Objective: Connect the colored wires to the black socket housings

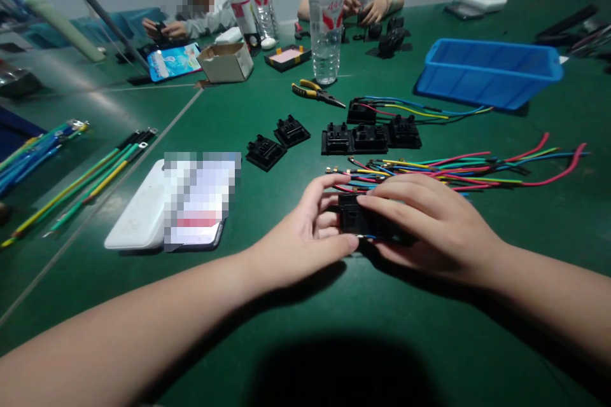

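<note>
Both my hands hold one black plastic connector block (352, 215) low over the green table (286, 318). My left hand (305, 235) grips its left side, thumb below and fingers on top. My right hand (429, 226) covers its right side with closed fingers; a thin wire end shows under them. Just behind lies a bundle of coloured wires (458, 168) with bare metal tips. Further back sit several more black connector blocks (370, 137), two of them (277, 143) apart to the left.
Yellow-handled pliers (312, 92), a water bottle (326, 19) and a blue plastic bin (487, 73) stand behind. A white power bank and phone (167, 210) lie left, with green and yellow cables (90, 178) beyond. Two other people work at the far edge.
</note>
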`<state>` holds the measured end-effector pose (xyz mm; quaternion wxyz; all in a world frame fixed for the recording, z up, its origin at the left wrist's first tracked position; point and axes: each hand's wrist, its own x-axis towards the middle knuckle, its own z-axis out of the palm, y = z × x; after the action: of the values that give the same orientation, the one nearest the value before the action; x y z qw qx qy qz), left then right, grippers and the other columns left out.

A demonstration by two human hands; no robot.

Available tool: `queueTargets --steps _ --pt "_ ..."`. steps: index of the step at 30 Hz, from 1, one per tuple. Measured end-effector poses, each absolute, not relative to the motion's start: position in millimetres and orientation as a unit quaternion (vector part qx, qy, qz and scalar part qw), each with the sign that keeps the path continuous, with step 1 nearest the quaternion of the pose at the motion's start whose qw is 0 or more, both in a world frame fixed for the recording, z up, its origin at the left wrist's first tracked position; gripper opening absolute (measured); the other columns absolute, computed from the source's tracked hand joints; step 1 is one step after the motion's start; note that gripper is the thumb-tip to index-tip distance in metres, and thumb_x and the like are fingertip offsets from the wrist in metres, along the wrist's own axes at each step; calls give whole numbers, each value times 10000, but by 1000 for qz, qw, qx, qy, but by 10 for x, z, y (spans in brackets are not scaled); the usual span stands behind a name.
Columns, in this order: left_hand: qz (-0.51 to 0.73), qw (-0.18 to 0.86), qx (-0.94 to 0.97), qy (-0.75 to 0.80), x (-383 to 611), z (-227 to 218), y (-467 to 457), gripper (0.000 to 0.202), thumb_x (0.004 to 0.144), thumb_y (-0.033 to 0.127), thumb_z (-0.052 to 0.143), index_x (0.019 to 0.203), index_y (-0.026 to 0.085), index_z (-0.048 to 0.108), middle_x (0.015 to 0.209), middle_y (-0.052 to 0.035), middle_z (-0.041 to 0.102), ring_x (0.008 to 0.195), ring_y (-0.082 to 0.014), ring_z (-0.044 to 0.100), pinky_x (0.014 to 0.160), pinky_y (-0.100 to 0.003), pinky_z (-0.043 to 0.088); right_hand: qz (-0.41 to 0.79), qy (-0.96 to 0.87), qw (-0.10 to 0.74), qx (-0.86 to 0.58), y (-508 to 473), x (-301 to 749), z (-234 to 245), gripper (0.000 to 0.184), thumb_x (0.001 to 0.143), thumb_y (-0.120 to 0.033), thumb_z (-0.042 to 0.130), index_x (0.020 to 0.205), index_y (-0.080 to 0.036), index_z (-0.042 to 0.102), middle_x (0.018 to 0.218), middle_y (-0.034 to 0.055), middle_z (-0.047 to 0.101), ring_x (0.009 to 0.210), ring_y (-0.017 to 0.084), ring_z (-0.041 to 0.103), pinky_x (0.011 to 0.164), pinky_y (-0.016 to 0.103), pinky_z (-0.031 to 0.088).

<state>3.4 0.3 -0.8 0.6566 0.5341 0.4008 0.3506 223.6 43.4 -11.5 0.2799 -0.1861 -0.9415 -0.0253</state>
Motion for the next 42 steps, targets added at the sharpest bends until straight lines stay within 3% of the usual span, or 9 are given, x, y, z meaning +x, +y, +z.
queueTargets --steps 2,5,15,27,36,42 --pt "323 680 526 396 37 30 -2 587 732 84 613 1238 261 373 1107 -50 598 961 -173 666 877 -344 543 -20 -945 275 -174 427 2237 -117 451 846 -238 642 1274 -145 534 1141 153 664 1048 262 607 879 426 527" --pt "316 682 523 402 38 67 -2 525 716 58 602 1171 254 428 961 -2 605 869 -151 666 801 -301 544 -11 -948 269 -168 416 2237 -115 464 854 -263 634 1297 -181 524 1157 136 670 1063 257 612 873 425 536" --pt "313 691 507 409 89 96 -4 536 680 -40 495 1118 257 408 876 31 507 649 -56 556 527 -147 443 -8 -950 257 -176 394 2225 -76 425 896 -227 599 1312 -236 519 1178 119 679 1070 266 625 870 447 525" --pt "318 675 510 428 100 78 -22 510 725 -59 488 1135 239 426 978 -6 633 885 -131 677 723 -236 572 -95 -959 255 -85 299 2269 -18 269 865 -83 624 1028 -292 667 1036 31 727 1018 217 646 868 412 503" --pt "342 720 455 395 105 31 -29 516 681 -24 569 1112 241 469 929 47 580 785 -59 619 654 -138 478 -94 -955 274 -65 309 2244 -26 244 837 -57 629 1036 -193 660 976 76 711 948 236 664 787 403 523" --pt "334 723 453 400 115 21 -55 509 685 7 561 1114 261 461 908 41 581 756 -71 565 611 -140 442 -93 -960 255 -60 303 2240 -3 230 871 -56 570 1064 -164 633 976 95 704 957 254 650 768 408 507"
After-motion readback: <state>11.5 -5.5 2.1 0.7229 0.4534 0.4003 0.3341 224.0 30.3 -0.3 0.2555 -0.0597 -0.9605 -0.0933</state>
